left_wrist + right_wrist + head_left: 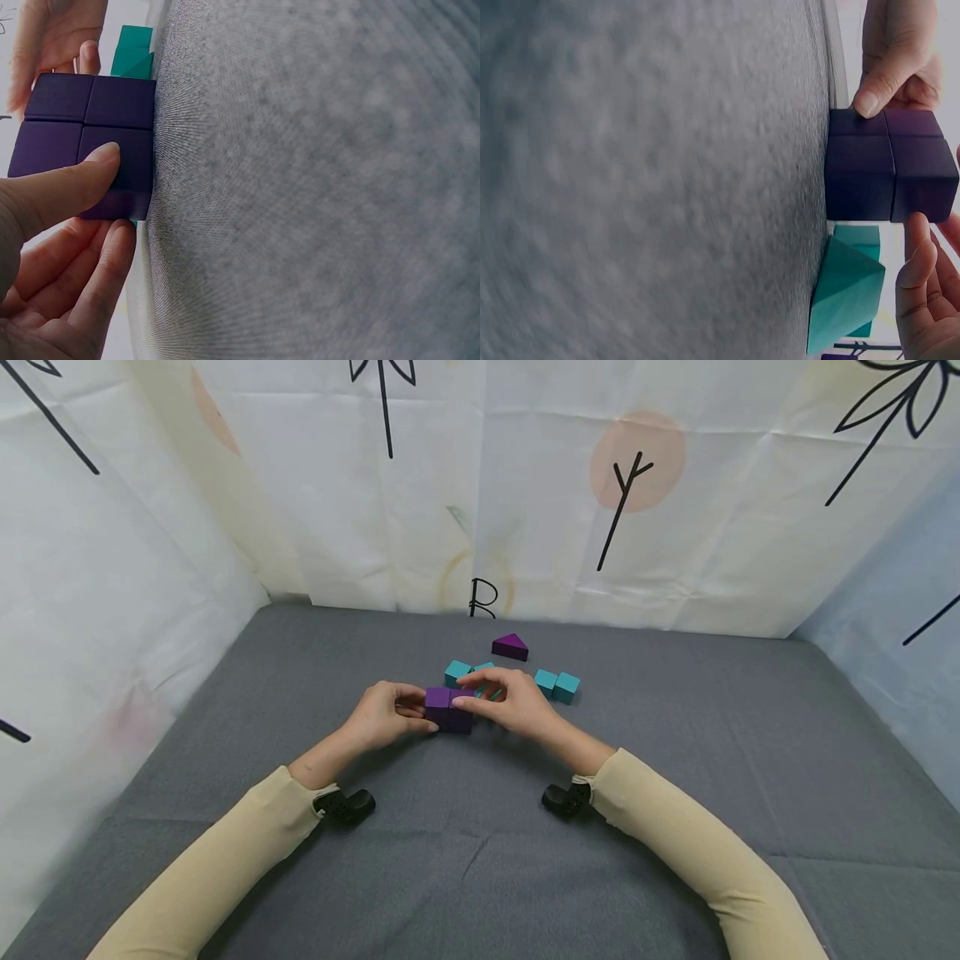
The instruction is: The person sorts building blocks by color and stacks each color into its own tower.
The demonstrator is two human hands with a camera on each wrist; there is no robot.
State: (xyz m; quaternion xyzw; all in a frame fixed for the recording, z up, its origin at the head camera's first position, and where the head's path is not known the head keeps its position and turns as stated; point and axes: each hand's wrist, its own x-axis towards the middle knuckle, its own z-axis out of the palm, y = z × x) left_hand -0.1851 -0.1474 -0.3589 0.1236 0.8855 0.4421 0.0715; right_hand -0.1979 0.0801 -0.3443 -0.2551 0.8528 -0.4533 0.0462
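Observation:
Purple cubes (438, 710) stand on the grey cloth in a block two wide and two high. My left hand (386, 714) grips the block's left side; in the left wrist view its thumb (101, 161) lies across the near face of a lower cube, the fingers beyond. At the upper right purple cube (926, 180), my right hand (517, 700) has curled fingers and thumb against it. Just behind, partly hidden by the right hand, are teal blocks (457, 672), one a sloped teal piece (847, 292) in the right wrist view.
Two teal cubes (566, 687) sit side by side right of the right hand. A purple triangular block (510, 647) lies farther back. The grey cloth (465, 877) covers the table, and a white printed sheet (540, 543) hangs behind it.

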